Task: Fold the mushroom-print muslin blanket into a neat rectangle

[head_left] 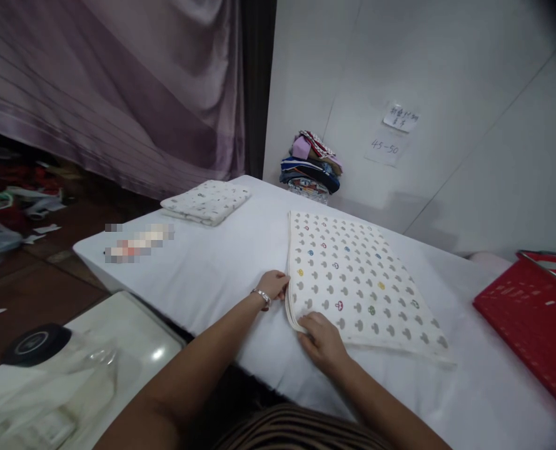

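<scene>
A cream cloth (353, 281) with grey mushroom prints and a few coloured ones lies folded in layers on the white-covered table (240, 262). My left hand (274, 285), with a bracelet at the wrist, pinches the cloth's left folded edge. At its near left corner, my right hand (323, 340) grips the rounded fold, fingers on top and thumb tucked below. Farther back on the left rests a second folded cloth (207, 201), white with small prints, apart from both hands.
A blurred-out item (139, 242) lies at the table's left edge. On the right stands a red bin or bag (531, 319). Stacked folded clothes (310, 165) are by the wall, below paper notes (399, 117). A white surface (132, 337) with a black round object (37, 344) is at lower left.
</scene>
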A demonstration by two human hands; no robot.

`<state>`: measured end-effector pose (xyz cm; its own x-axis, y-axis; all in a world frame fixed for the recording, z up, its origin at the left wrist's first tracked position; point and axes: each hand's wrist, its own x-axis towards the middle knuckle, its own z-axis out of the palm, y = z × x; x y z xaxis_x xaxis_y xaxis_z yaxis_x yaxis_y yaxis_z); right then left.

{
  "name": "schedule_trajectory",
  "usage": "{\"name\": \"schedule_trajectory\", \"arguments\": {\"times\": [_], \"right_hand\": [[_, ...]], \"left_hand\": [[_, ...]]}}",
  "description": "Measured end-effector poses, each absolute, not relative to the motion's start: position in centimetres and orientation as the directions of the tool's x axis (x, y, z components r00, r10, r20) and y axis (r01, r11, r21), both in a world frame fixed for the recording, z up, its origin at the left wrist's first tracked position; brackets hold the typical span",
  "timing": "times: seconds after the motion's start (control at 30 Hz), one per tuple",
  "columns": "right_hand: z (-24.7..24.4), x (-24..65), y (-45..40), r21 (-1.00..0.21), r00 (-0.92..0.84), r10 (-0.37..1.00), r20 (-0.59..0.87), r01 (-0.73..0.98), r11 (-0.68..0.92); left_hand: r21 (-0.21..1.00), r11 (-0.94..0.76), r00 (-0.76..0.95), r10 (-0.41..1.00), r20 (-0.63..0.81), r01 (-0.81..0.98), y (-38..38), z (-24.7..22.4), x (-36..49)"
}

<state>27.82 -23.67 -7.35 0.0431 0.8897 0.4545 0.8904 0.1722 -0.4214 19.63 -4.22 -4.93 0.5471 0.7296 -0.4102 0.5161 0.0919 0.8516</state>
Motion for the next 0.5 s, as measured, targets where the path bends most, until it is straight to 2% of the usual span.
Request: {"name": "schedule_trajectory", "arguments": {"times": [0.17,0.37,0.5], "right_hand": [[-7.3,27.74,-23.64,-0.408,0.031,0.912,0.409,0.9,0.152],[-7.04,28.2,-24.09,-0.593,0.133,0.902,0.411,0.79,0.154],[-6.94,28.38,-24.28,-0.663,0.177,0.898,0.403,0.733,0.153]], "left_hand": [[0.847,0.061,0.569,0.715,-0.405,0.527,-4.13,-4.77,19.81],[0.853,0.092,0.594,0.679,-0.432,0.515,-3.73,-5.32,20.04],[0.854,0.111,0.611,0.653,-0.448,0.508,-3.68,-5.28,20.39]]}}
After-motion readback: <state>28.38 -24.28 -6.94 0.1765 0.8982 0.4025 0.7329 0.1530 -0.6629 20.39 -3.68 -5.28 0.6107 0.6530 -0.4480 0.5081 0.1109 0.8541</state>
